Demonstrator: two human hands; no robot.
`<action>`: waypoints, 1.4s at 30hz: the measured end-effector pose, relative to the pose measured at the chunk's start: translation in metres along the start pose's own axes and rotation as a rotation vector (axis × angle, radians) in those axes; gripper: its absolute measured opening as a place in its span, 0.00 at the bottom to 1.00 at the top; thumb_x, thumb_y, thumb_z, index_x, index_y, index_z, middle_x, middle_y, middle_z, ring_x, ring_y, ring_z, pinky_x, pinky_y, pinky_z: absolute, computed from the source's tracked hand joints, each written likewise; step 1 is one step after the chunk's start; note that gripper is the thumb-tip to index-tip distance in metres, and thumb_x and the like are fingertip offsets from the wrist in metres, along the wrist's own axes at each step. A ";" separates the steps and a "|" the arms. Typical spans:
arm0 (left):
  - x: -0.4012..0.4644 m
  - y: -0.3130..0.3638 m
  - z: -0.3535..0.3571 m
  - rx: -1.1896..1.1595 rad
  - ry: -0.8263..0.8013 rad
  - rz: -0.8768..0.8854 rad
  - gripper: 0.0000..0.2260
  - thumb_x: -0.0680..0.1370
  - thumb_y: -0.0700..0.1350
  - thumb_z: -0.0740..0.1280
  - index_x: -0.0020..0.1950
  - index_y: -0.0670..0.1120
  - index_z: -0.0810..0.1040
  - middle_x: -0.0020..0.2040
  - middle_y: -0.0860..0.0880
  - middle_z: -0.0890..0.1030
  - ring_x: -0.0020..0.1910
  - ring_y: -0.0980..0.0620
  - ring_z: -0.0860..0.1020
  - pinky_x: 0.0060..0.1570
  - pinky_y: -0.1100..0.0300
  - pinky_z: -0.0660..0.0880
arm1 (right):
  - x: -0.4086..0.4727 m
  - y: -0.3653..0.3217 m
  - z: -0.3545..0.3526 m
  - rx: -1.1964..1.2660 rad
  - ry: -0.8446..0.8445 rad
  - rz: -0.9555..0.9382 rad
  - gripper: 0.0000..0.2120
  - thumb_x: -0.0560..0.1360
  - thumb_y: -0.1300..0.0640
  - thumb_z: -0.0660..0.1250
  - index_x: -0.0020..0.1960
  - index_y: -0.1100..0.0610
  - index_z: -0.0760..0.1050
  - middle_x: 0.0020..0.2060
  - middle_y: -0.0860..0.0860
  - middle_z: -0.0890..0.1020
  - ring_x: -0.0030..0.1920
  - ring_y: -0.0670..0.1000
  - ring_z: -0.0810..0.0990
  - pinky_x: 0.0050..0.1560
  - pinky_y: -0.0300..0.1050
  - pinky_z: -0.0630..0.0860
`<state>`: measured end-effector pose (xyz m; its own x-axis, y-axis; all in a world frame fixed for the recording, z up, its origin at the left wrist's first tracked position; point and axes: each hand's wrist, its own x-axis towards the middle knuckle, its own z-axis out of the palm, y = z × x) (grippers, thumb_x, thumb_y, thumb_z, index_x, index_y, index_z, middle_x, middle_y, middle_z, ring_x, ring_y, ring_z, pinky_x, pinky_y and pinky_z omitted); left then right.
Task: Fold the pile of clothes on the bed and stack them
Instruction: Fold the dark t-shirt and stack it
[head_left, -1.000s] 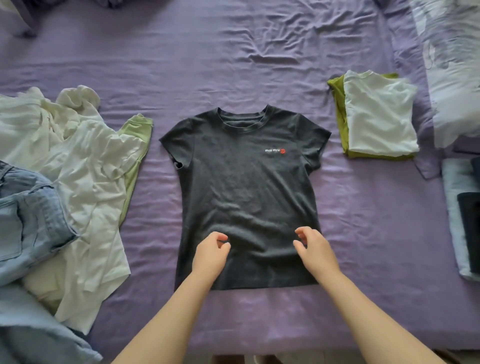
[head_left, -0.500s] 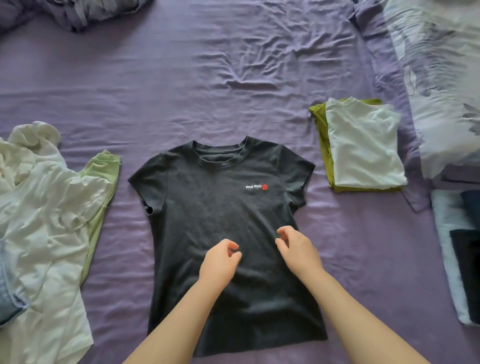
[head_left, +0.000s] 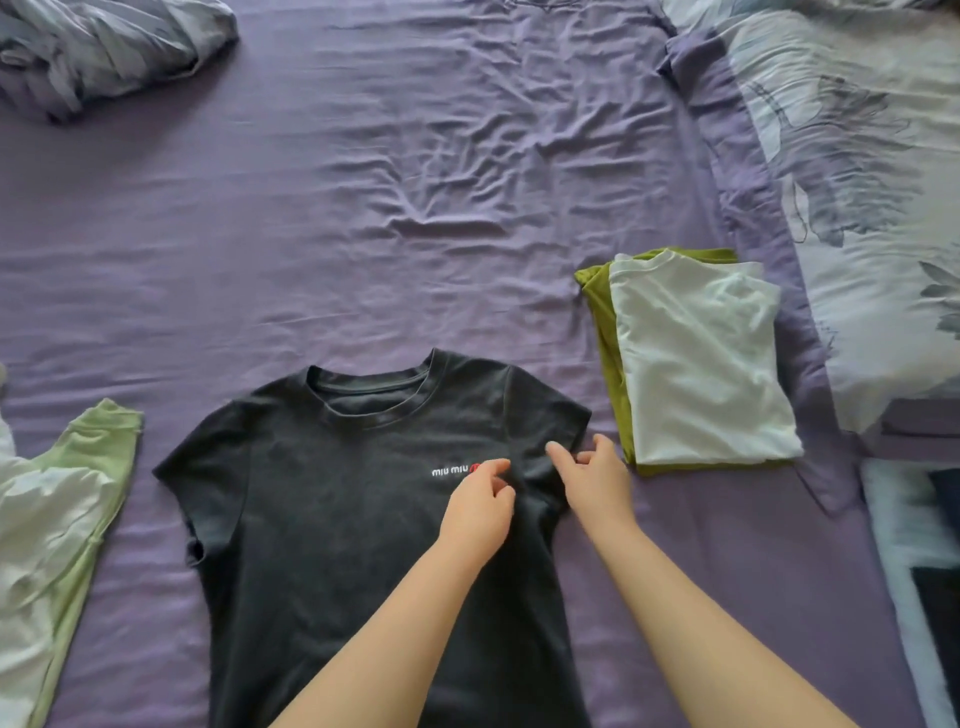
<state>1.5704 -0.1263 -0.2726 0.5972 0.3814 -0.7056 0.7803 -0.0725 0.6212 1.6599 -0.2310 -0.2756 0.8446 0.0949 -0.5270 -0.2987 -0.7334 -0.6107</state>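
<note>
Fingers (head_left: 558, 457) of both hands pinch the dark T-shirt (head_left: 332, 519) near its right sleeve; next, folding that side inward.

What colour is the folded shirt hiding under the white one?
Olive green. The head view shows the olive green shirt peeking out under the folded white shirt.

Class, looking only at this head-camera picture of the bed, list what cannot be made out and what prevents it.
- Dark T-shirt hem: cut off by the bottom edge.
- Red logo mark: partly covered by the left hand.
- Whether the right hand pinches the sleeve: cannot tell, its fingertips hide the contact.
- Pale green and white clothes: cut off by the left edge.
- Olive garment: mostly under the folded white shirt.
</note>
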 end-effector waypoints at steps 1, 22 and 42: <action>0.006 0.005 0.003 -0.081 -0.020 -0.015 0.19 0.80 0.40 0.58 0.71 0.49 0.68 0.53 0.50 0.77 0.49 0.51 0.80 0.56 0.53 0.76 | 0.002 0.000 0.003 0.053 -0.013 0.010 0.26 0.73 0.50 0.71 0.64 0.62 0.68 0.44 0.50 0.76 0.48 0.51 0.75 0.45 0.42 0.68; -0.002 -0.064 -0.100 -0.218 0.146 -0.130 0.29 0.78 0.37 0.60 0.77 0.53 0.56 0.44 0.48 0.80 0.39 0.53 0.80 0.48 0.54 0.79 | -0.022 -0.044 0.056 -0.608 -0.412 -0.376 0.31 0.80 0.59 0.56 0.78 0.52 0.46 0.77 0.45 0.40 0.69 0.55 0.67 0.62 0.50 0.71; -0.020 -0.167 -0.265 -0.040 0.667 -0.171 0.28 0.74 0.41 0.71 0.72 0.40 0.66 0.65 0.40 0.73 0.64 0.42 0.71 0.66 0.53 0.65 | -0.097 -0.119 0.242 -0.997 -0.346 -0.775 0.33 0.77 0.38 0.57 0.77 0.44 0.47 0.78 0.51 0.45 0.77 0.59 0.38 0.72 0.65 0.41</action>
<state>1.3790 0.1225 -0.2723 0.2139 0.8710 -0.4422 0.8384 0.0687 0.5408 1.5058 0.0100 -0.2954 0.4454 0.7721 -0.4533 0.7916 -0.5761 -0.2035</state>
